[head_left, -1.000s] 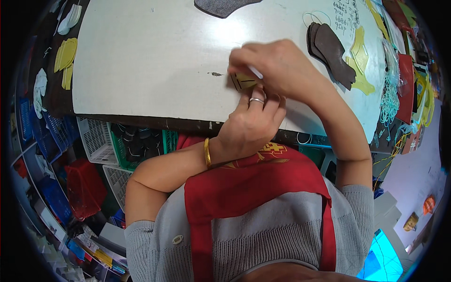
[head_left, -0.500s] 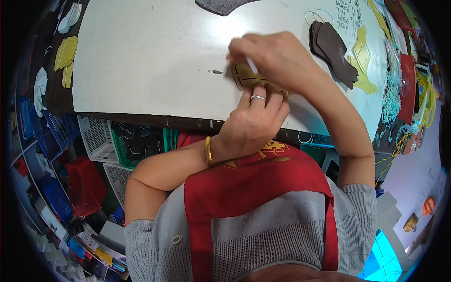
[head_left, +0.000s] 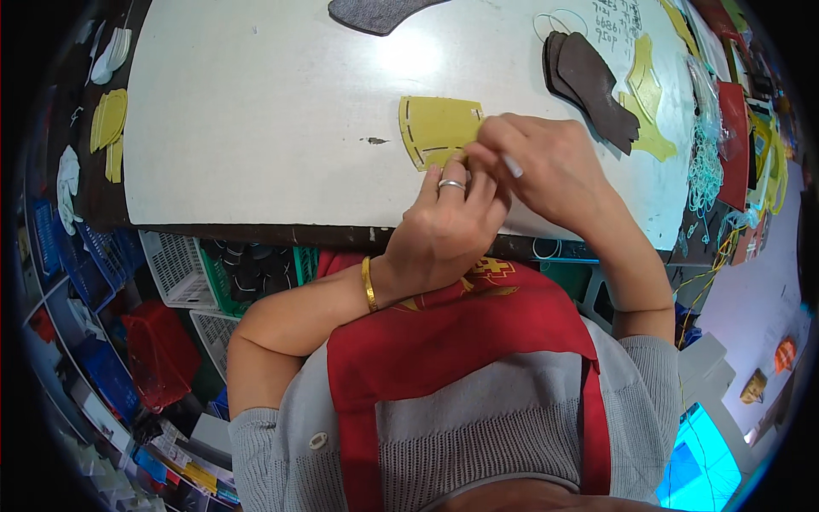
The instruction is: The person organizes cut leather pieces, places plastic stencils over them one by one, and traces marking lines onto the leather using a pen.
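Yellow template, brown pieces on tabletop

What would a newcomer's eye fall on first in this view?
Probably the dark-dashed yellow piece on the white tabletop, left hand at its near edge, right hand beside it gripping a slim white item. Next, the red apron below the hands, then the dark brown pieces toward the tabletop's far right.

The table is white. Near its front edge, the yellow card has black dashes. The apron is red.

Wht tbl, pale flr
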`<control>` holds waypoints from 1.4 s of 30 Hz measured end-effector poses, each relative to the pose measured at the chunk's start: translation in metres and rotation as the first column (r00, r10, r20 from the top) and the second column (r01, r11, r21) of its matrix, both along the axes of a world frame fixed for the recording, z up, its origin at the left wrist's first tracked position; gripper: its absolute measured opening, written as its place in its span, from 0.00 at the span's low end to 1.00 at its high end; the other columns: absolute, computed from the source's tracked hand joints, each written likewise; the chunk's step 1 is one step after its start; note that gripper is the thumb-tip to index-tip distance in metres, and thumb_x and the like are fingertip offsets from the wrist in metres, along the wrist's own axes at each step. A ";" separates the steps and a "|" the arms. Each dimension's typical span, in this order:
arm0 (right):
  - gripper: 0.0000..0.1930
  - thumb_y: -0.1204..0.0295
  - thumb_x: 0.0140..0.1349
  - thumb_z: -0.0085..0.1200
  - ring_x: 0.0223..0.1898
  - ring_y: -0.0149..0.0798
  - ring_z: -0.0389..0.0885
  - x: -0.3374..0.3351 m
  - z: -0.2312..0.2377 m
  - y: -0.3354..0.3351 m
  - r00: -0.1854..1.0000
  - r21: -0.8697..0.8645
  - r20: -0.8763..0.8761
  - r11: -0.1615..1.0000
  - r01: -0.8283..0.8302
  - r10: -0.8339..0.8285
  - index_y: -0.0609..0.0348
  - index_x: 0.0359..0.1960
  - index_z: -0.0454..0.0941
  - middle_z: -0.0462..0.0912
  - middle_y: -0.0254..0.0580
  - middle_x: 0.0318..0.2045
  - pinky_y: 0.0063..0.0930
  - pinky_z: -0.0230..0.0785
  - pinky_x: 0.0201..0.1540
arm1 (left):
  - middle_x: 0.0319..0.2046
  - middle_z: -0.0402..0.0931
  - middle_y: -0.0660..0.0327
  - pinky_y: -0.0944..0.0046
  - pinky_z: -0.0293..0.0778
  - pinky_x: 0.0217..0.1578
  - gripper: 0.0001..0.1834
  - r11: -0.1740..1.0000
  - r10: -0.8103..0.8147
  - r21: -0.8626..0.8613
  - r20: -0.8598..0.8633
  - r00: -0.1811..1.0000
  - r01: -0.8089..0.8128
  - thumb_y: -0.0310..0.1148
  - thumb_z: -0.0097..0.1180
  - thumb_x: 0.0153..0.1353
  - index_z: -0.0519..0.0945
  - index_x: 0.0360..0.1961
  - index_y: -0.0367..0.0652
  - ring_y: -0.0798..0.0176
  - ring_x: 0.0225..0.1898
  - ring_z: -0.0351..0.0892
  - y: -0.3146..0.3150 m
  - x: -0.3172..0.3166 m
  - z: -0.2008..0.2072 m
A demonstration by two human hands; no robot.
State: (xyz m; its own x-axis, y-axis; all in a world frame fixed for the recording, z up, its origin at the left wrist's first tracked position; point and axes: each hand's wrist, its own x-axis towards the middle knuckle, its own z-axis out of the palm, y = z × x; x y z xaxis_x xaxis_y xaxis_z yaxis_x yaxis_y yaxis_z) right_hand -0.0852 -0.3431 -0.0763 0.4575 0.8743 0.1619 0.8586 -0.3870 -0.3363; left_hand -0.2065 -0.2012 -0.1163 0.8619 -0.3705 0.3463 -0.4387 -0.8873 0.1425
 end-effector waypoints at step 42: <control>0.15 0.59 0.73 0.52 0.29 0.44 0.84 0.005 -0.013 -0.062 0.906 0.118 -0.360 0.952 0.281 -0.223 0.56 0.36 0.82 0.84 0.38 0.29 0.34 0.75 0.32 | 0.32 0.67 0.68 0.72 0.74 0.22 0.29 0.934 0.081 0.347 0.035 0.996 -0.088 0.32 0.57 0.55 0.79 0.60 0.68 0.65 0.30 0.71 -0.016 0.016 0.012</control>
